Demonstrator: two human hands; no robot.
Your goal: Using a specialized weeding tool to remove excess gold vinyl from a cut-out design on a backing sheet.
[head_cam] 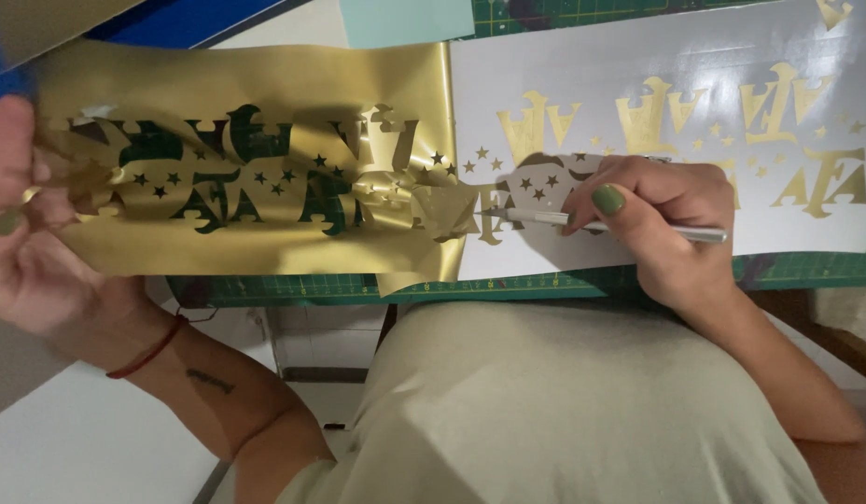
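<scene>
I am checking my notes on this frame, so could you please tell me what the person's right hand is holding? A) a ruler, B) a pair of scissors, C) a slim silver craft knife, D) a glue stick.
C: the right hand grips a slim silver craft knife like a pen, its tip at the gold vinyl sheet that the left hand peels off the white backing sheet.

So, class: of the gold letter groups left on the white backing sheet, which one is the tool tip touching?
The half-covered group at the sheet's lower left, where the silver weeding tool in the right hand points.
</scene>
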